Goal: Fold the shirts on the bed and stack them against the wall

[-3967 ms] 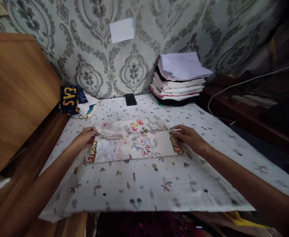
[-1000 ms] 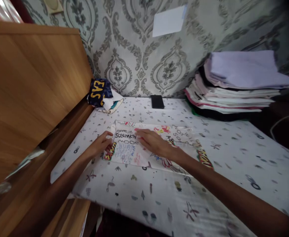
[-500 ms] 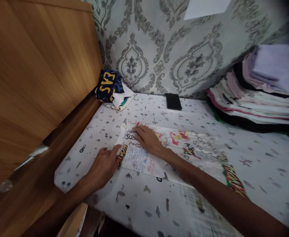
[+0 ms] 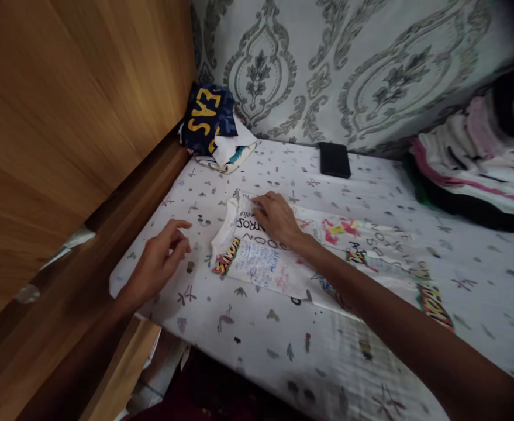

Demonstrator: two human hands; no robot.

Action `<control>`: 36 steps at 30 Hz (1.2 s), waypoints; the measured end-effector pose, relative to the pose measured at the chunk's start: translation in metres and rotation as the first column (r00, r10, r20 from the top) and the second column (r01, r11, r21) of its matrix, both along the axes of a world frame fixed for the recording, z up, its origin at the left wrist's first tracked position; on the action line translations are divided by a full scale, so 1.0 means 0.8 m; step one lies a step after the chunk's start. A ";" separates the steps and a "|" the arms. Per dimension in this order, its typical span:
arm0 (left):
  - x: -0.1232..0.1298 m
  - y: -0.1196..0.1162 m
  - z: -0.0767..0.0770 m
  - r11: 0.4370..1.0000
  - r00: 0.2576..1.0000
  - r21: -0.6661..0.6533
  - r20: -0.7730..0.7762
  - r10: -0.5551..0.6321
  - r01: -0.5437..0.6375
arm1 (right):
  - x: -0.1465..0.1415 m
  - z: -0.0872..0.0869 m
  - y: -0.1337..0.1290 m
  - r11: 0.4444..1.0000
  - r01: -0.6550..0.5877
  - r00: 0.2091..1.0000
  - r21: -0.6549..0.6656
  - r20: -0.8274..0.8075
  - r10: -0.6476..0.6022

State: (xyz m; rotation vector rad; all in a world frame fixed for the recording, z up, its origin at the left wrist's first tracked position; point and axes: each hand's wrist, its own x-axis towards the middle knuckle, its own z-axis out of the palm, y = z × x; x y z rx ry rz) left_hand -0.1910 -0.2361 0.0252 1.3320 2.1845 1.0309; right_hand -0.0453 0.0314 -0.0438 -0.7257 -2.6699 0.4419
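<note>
A white T-shirt (image 4: 257, 280) with colourful lettering and drawings lies folded into a long strip on the patterned sheet. Its collar end points left. My right hand (image 4: 276, 217) rests on the shirt near the collar, fingers bent and fingertips touching the cloth by the far edge; the thumb is mostly hidden. My left hand (image 4: 158, 257) hovers left of the collar, apart from the shirt. Its fingers are loosely curled and spread, with nothing in them.
A folded navy garment with yellow letters (image 4: 208, 120) sits on other cloth in the far left corner. A black flat case (image 4: 334, 160) lies by the wall. Stacked clothes (image 4: 480, 158) stand at right. A wooden panel (image 4: 85, 88) rises along the left.
My left hand has let go of the shirt's collar end and moved left. My right hand stays near the collar, its fingers more bent. The view has shifted.
</note>
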 end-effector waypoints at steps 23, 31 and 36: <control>0.071 0.053 -0.084 0.820 0.628 -0.220 -0.549 -0.552 0.529 | -0.004 0.012 -0.003 0.991 0.078 0.991 -0.106 -0.101 -0.088; 0.065 0.143 -0.063 0.847 0.673 -0.228 -0.523 -0.522 0.480 | 0.068 0.028 -0.050 1.000 -0.015 1.000 -0.025 -0.022 0.015; 0.050 0.197 -0.083 0.875 0.695 -0.232 -0.534 -0.480 0.426 | 0.109 0.001 -0.073 0.995 0.029 0.997 0.099 0.074 -0.037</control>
